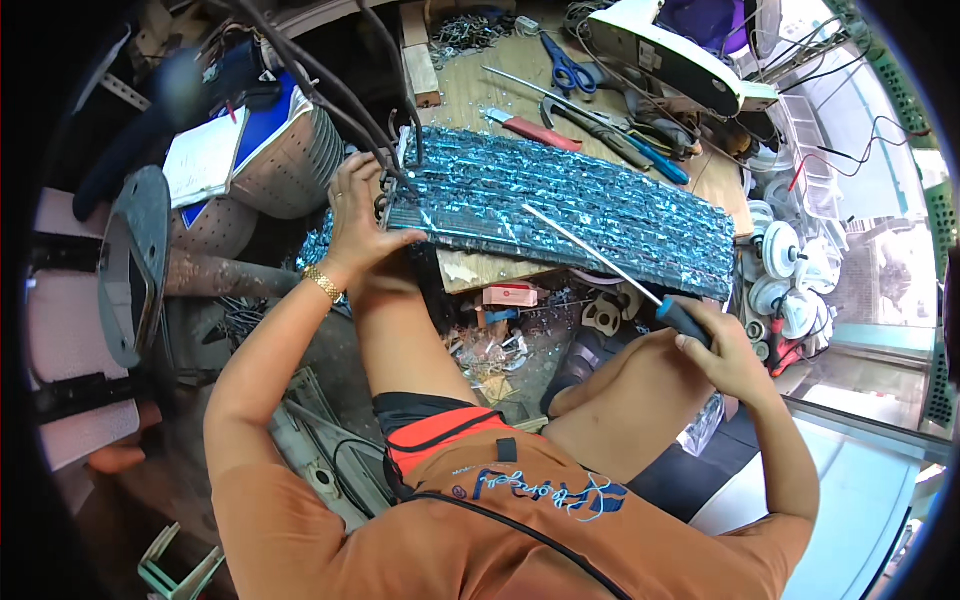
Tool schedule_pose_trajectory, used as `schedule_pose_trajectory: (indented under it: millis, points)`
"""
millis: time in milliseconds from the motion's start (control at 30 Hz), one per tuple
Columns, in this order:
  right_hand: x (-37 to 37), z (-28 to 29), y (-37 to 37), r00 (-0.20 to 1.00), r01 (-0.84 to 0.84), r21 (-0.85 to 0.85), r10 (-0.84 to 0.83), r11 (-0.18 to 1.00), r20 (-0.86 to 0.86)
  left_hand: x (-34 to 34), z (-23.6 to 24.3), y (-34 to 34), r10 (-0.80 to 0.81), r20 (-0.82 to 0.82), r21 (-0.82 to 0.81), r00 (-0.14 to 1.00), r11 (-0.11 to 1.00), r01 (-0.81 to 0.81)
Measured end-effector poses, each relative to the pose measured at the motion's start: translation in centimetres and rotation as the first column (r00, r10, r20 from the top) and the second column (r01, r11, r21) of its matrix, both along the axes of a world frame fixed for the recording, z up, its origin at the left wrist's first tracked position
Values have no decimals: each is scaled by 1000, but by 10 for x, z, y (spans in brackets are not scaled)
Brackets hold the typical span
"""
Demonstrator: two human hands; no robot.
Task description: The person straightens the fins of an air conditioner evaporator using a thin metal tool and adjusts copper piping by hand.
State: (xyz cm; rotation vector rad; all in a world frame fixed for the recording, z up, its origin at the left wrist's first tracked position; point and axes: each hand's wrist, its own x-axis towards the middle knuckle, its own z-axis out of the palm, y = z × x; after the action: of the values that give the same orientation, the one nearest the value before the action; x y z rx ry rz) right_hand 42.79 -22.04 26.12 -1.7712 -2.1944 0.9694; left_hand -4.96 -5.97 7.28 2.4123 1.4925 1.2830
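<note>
A long finned coil [570, 190], its blue fins torn and ragged, lies across the wooden bench in front of me. My left hand [360, 215] grips its left end, thumb along the near edge and fingers over the end by the bent tubes. In my right hand [728, 350] is a screwdriver [682, 320] with a blue and black handle. Its long shaft points up and left, and the tip is over the coil's face; whether it touches the fins I cannot tell.
Behind the coil lie a red-handled knife [532, 130], blue scissors [568, 65] and several pliers. Dark tubes [330, 75] rise at the upper left. White spools [783, 250] crowd the right side. Scraps litter the floor [500, 345] between my legs.
</note>
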Motion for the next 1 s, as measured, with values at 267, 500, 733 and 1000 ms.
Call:
schedule_pose_trajectory:
  millis: [267,500,733,1000]
  points:
    - [4,19,32,994,101,-287,-89,953,56,28,11,-2,-568,-399,12,720,782,623]
    - [8,14,57,998,-50,-153,56,987,36,103,24,66,-673,-376,-318,637,740,593]
    - [6,28,86,965,-122,-213,166,969,203,113,8,67,-681,-398,-434,615,730,527]
    - [-4,36,138,897,-207,-308,306,929,321,117,13,64,-682,-389,-469,620,725,504]
